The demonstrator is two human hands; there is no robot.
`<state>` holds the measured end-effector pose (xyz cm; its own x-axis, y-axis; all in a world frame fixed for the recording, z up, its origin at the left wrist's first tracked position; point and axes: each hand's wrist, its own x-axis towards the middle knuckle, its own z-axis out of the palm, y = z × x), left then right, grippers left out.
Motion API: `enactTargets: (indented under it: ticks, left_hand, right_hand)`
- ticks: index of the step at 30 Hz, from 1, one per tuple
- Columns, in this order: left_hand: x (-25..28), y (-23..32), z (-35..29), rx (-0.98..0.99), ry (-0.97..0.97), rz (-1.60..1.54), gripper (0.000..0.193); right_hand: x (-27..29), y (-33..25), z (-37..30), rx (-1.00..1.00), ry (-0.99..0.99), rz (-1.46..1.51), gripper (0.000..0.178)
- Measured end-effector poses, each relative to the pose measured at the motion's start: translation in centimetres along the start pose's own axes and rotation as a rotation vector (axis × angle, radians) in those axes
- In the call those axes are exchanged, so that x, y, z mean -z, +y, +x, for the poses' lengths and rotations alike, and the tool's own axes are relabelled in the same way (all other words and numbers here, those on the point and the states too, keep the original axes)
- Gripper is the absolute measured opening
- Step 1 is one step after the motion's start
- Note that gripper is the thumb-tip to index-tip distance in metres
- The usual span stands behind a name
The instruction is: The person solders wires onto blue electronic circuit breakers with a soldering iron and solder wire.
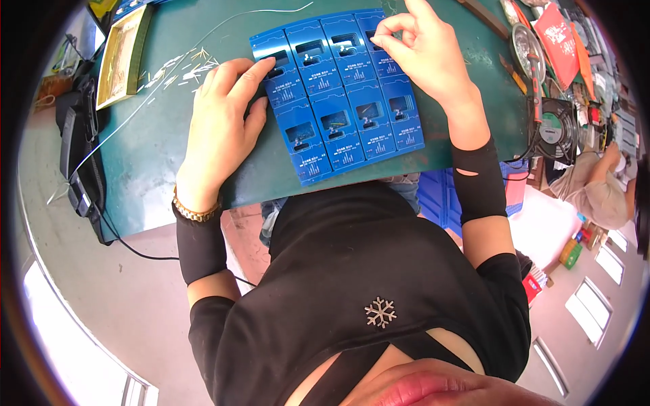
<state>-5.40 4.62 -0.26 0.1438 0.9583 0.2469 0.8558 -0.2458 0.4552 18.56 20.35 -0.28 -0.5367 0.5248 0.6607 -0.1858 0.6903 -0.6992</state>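
A blue circuit-board panel [352, 95] lies slightly tilted on the green table [189, 128], in front of me. It carries several matching units in two rows, each with a dark cutout and white print. My left hand [227, 111] rests at the panel's left side, fingers loosely stretched, the index fingertip on its upper left unit. Over the upper right corner, my right hand [433, 57] has thumb and index finger pinched together by a cutout. Whatever sits between those fingertips is too small to make out.
Small pale strips [196, 61] lie scattered beside a yellow-green tray [143, 51]. A thin white wire [230, 15] curves across the table's left side. To the right are a black fan [558, 130], a metal dish [520, 44] and a red packet [556, 44]. Another person [596, 186] sits at far right.
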Motion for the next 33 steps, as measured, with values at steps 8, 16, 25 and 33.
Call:
enactTargets:
  ticks: [8,16,25,33]
  left_hand:
    - [0.4,0.0,0.0,-0.005,-0.021,-0.013,0.055]
    - [0.3,0.0,-0.3,0.022,-0.039,-0.01,0.056]
    - [0.2,-0.1,-0.4,0.002,-0.019,0.005,0.054]
    - [0.1,-0.1,-0.5,-0.008,-0.02,0.022,0.055]
  right_hand:
    - [1.7,1.0,-1.1,-0.214,-0.085,-0.183,0.063]
    - [0.2,-1.7,-0.8,-0.573,0.041,-0.407,0.065]
    - [0.2,-1.5,-0.5,-0.068,-0.124,-0.609,0.067]
    - [-0.3,1.3,-1.7,0.1,0.15,-0.125,0.08]
